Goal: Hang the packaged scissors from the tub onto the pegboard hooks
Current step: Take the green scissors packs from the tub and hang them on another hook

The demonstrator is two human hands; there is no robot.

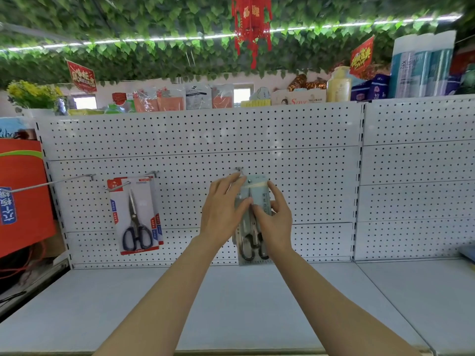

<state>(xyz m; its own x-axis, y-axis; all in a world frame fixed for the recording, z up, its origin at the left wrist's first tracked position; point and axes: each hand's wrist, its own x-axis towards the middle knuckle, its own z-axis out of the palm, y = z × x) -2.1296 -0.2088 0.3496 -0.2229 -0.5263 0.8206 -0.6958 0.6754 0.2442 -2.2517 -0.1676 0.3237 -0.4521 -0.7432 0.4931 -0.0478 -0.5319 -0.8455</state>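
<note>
A pale green pack of scissors (253, 240) hangs upright in front of the white pegboard (200, 140), its top at a hook (240, 170). My left hand (223, 209) holds the pack's upper left edge, fingers reaching toward the hook. My right hand (273, 217) grips the pack's right side, thumb across the front. Two red-and-white scissor packs (136, 217) hang on another hook (154, 173) to the left. A long bare hook (51, 183) sticks out further left. The tub is out of view.
A white shelf (231, 304) runs below the pegboard. A red carton (23, 196) stands at the left. Goods line the top of the board (195, 97), under fake leaves and a red hanging ornament (252, 24). A second pegboard panel (416, 176) lies right.
</note>
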